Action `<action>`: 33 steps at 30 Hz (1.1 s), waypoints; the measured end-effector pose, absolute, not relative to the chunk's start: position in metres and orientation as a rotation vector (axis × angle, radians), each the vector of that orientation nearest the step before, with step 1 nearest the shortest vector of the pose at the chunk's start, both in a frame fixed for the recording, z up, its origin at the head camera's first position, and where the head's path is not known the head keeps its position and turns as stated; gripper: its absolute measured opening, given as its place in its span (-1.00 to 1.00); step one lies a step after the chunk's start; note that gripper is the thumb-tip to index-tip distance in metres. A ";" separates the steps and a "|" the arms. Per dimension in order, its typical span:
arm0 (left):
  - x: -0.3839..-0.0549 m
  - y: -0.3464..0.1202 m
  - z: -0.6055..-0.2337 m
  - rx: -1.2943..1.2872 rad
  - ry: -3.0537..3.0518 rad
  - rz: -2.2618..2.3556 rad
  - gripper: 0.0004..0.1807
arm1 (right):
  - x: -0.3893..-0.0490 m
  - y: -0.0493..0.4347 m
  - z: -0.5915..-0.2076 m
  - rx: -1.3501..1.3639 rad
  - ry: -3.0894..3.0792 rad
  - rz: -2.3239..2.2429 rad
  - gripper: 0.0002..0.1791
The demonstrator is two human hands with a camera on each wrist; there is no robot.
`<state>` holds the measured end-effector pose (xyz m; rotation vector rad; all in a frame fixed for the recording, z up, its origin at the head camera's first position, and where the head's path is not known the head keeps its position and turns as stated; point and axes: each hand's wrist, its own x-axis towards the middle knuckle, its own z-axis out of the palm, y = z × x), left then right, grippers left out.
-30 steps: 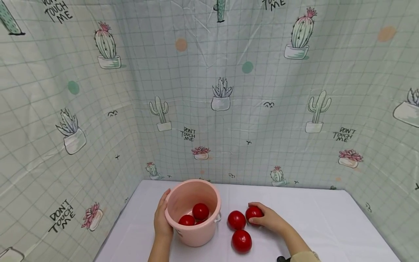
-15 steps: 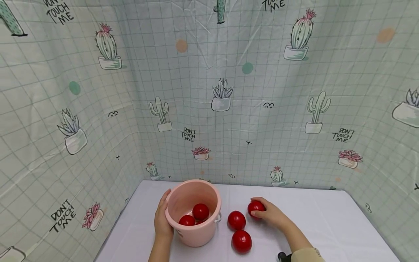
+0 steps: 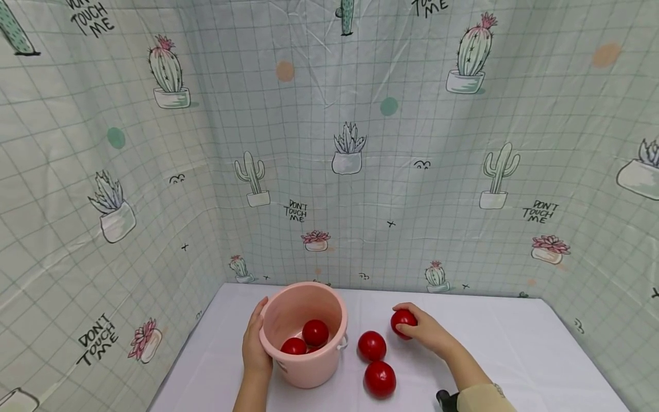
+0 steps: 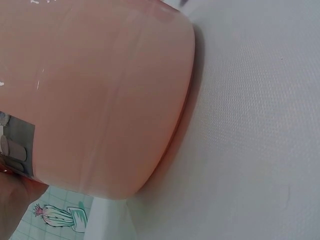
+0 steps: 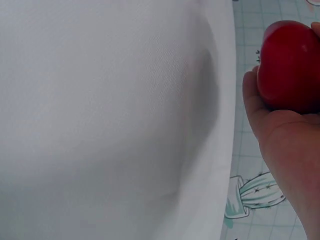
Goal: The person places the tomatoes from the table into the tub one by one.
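My left hand [image 3: 255, 345] grips the left side of a pink bucket [image 3: 309, 372], which stands on the table. The bucket's wall [image 4: 100, 90] fills much of the left wrist view. Inside it lie several red apples [image 3: 315, 333], partly hidden by the rim. My right hand [image 3: 429, 333] holds another glossy red apple [image 3: 404, 324] between thumb and fingers. That held apple [image 5: 290, 70] shows a dimpled outline in the right wrist view, raised off the table. Two more apples, one farther back [image 3: 372, 346] and one nearer [image 3: 380, 379], sit between bucket and right hand.
A white cloth covers the table [image 3: 494, 343]. Behind and at both sides hangs a gridded curtain [image 3: 391, 189] printed with cacti. The bucket's white handle joint [image 3: 342, 343] faces right. A small black object [image 3: 447, 400] sits at my right sleeve.
My right hand has lifted the apple and moved it back, away from the two loose apples. My left hand and the bucket stay where they were.
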<state>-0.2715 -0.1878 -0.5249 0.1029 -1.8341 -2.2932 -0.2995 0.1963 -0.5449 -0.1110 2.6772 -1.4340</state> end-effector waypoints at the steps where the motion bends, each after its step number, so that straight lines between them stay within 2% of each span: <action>1: -0.271 -0.188 -0.525 0.097 -1.832 -2.294 -0.50 | -0.299 0.196 -0.544 -0.108 2.679 -1.435 -0.50; 15: -0.270 -0.185 -0.523 0.090 -1.815 -2.299 -0.50 | -0.302 0.197 -0.535 -0.145 2.702 -1.376 -0.52; 33: -0.271 -0.187 -0.524 0.084 -1.801 -2.307 -0.50 | -0.326 0.174 -0.471 -0.407 2.617 -1.349 -0.53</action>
